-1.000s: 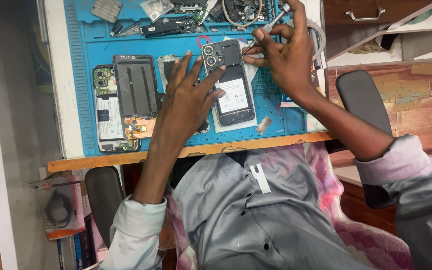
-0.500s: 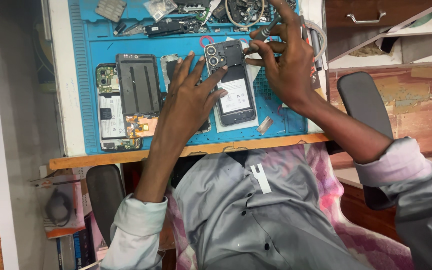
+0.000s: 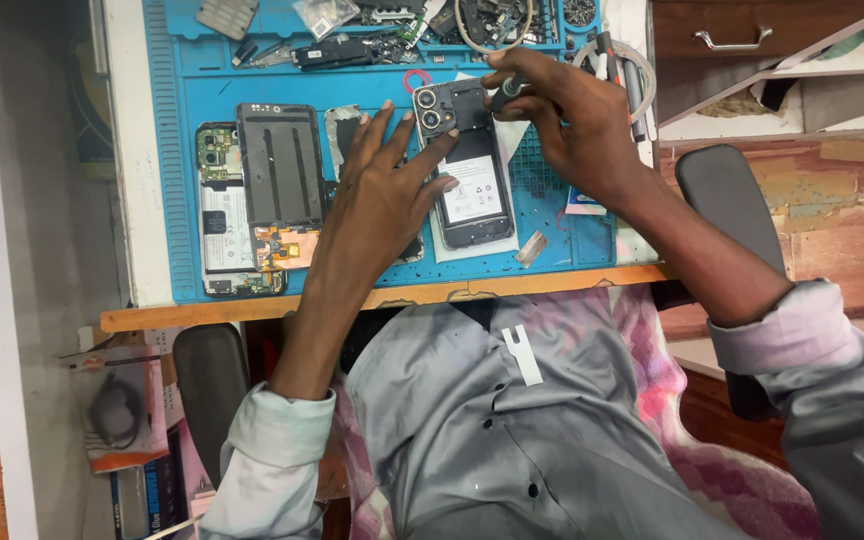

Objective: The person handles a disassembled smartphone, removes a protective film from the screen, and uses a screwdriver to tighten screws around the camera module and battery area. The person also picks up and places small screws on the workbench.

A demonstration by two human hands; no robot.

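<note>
An opened black phone [image 3: 467,165] with its back off, battery and camera cluster showing, lies on the blue work mat [image 3: 252,80]. My left hand [image 3: 384,190] lies flat on the mat with fingers spread, its fingertips pressing the phone's left edge. My right hand [image 3: 572,125] grips a small dark screwdriver [image 3: 505,90] whose tip touches the phone's top right corner near the cameras.
To the left lie a second opened phone [image 3: 220,215] with its circuit board showing and a black back panel [image 3: 280,165]. Loose parts, tweezers and cables crowd the mat's far edge [image 3: 402,25]. A wooden desk edge [image 3: 352,298] and chair armrests [image 3: 722,190] flank my lap.
My right hand has come down from the tools at the mat's far edge to the phone's top corner with the screwdriver. My left hand has stayed on the phone.
</note>
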